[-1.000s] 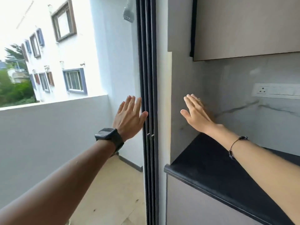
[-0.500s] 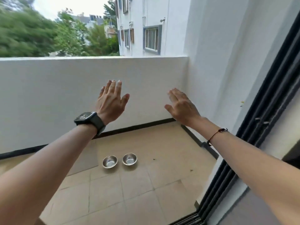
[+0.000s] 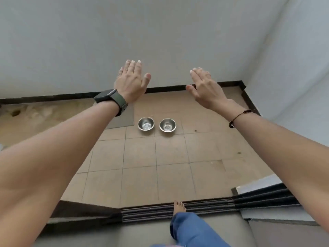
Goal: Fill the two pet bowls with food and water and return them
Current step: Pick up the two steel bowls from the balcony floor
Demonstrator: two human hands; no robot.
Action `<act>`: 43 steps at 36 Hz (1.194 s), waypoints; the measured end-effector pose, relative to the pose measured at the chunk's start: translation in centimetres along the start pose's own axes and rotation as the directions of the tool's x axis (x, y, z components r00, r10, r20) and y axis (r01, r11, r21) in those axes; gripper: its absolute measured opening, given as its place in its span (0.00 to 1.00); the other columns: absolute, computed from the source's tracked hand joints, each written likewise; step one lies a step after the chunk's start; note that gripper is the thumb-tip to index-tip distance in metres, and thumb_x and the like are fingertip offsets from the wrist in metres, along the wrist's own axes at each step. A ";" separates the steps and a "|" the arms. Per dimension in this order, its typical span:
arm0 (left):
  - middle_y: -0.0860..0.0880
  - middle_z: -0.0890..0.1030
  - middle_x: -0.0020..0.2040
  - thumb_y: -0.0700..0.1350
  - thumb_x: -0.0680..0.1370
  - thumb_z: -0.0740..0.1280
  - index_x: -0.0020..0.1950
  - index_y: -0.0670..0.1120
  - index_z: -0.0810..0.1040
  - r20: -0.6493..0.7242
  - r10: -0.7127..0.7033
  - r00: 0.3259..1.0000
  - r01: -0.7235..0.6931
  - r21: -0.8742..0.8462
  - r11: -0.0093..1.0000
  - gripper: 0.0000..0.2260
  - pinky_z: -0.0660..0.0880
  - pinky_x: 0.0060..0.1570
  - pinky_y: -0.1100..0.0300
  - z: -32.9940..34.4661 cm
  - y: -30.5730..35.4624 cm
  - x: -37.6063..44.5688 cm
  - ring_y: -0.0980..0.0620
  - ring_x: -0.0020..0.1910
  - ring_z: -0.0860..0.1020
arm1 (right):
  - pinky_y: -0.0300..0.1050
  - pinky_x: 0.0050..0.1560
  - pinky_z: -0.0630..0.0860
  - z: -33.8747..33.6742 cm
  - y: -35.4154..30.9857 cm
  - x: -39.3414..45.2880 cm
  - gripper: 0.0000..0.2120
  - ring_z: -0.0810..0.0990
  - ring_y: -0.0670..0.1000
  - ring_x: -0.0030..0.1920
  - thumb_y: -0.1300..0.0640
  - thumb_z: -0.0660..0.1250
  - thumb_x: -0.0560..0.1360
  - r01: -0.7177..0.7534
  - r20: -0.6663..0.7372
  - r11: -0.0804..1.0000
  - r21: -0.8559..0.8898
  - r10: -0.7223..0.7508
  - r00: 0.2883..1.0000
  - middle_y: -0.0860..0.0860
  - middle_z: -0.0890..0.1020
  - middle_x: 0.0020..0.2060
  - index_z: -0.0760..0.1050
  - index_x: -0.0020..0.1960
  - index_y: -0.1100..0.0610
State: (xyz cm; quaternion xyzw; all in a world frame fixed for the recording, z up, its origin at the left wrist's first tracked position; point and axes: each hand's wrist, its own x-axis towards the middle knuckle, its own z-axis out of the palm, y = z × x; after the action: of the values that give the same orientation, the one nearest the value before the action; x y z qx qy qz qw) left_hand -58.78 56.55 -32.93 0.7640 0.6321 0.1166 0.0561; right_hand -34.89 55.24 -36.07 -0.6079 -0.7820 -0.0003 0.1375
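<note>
A: Start with the fingers (image 3: pixel 132 65) of the left hand (image 3: pixel 130 82). How do they lie?

B: Straight and close together, thumb set a little apart, back of the hand toward the camera. They hold nothing and touch nothing. The right hand (image 3: pixel 204 86) is the same: fingers extended side by side, thumb out to the inner side, nothing in its grasp.

A: And the wrists?

B: A dark watch (image 3: pixel 110 98) sits on the left wrist, a thin dark cord bracelet (image 3: pixel 238 116) on the right. Both bare forearms are stretched forward, well apart from each other.

A: Where are the bowls?

B: On the tiled floor (image 3: pixel 138 166) of a balcony, below and between the two hands in the view. The left bowl (image 3: pixel 146 123) and the right bowl (image 3: pixel 167 125) are shiny metal, upright, just beside each other but not touching (each shows only a bright reflection at the bottom; I cannot tell whether there is anything in them). They stand near the white wall (image 3: pixel 160 32), which has a black skirting strip (image 3: pixel 165 89) along its foot.

A: Anything nearer the person?

B: A dark ribbed door track (image 3: pixel 151 211) crosses the bottom of the view, and a bare foot (image 3: pixel 179 207) rests on it, below a blue trouser leg (image 3: pixel 190 229). A grey patch (image 3: pixel 122 120) lies on the floor just left of the bowls.
</note>
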 end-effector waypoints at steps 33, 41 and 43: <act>0.36 0.67 0.71 0.49 0.82 0.52 0.71 0.37 0.63 0.498 -0.334 0.800 0.487 -0.214 0.847 0.22 0.59 0.68 0.52 29.4 -11.5 29.0 0.41 0.72 0.63 | 0.50 0.68 0.60 32.1 12.2 27.8 0.23 0.64 0.59 0.70 0.52 0.55 0.81 -0.218 0.531 0.970 0.105 0.130 0.837 0.60 0.68 0.69 0.61 0.71 0.64; 0.43 0.75 0.45 0.41 0.79 0.59 0.37 0.47 0.69 0.711 -0.563 0.421 0.907 -0.316 0.279 0.11 0.73 0.44 0.56 42.3 -16.1 33.0 0.46 0.42 0.75 | 0.50 0.64 0.64 45.0 14.9 30.6 0.22 0.66 0.60 0.67 0.51 0.56 0.80 -0.558 0.644 0.824 0.102 0.373 0.668 0.60 0.70 0.67 0.64 0.70 0.62; 0.44 0.75 0.43 0.40 0.80 0.59 0.37 0.47 0.68 0.765 -0.557 0.323 0.941 -0.320 0.106 0.11 0.71 0.36 0.62 46.2 -16.9 33.7 0.50 0.35 0.74 | 0.49 0.63 0.65 49.2 16.0 30.7 0.21 0.68 0.60 0.66 0.51 0.57 0.80 -0.635 0.671 0.767 0.087 0.426 0.607 0.61 0.71 0.66 0.66 0.68 0.62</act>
State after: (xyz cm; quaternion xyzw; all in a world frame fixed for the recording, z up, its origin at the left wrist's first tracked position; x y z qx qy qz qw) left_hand -57.49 95.63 -77.87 0.2075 0.7911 0.1280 0.5610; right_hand -37.13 96.89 -79.44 -0.7496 -0.5515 0.3644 -0.0357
